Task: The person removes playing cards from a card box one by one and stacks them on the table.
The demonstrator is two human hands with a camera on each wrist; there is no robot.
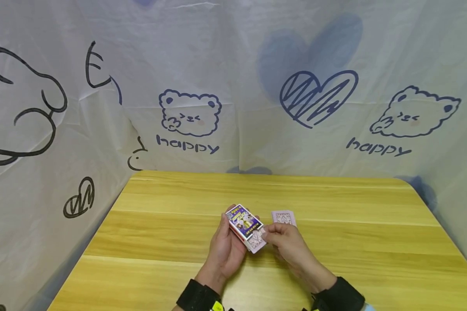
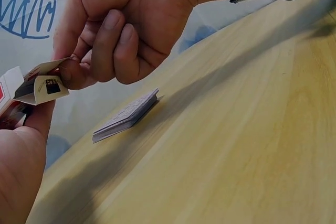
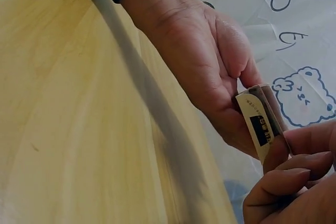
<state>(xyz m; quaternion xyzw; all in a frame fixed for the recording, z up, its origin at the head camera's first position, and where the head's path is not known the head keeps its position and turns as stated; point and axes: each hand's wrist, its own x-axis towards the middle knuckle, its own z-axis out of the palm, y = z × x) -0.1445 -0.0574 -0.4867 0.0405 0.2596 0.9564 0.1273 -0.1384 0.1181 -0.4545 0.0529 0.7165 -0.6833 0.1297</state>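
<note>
My left hand (image 1: 227,248) holds a playing card box (image 1: 243,221), its blue and purple printed face turned up and its end open. At that end a flap (image 1: 257,242) with a pale card-back pattern sticks out toward me. Thumb and fingers of my right hand (image 1: 289,244) pinch the flap's edge. In the left wrist view, the open mouth of the box and a cream side flap (image 2: 50,88) with dark print show. A neat deck of cards (image 1: 283,217) lies face down on the table, just beyond my right hand.
The wooden table (image 1: 159,216) has light yellow grain. Behind it and along the left side hangs a white cloth (image 1: 253,129) with drawn bears, hearts and the word "happy". Shadows of the arms fall across the tabletop.
</note>
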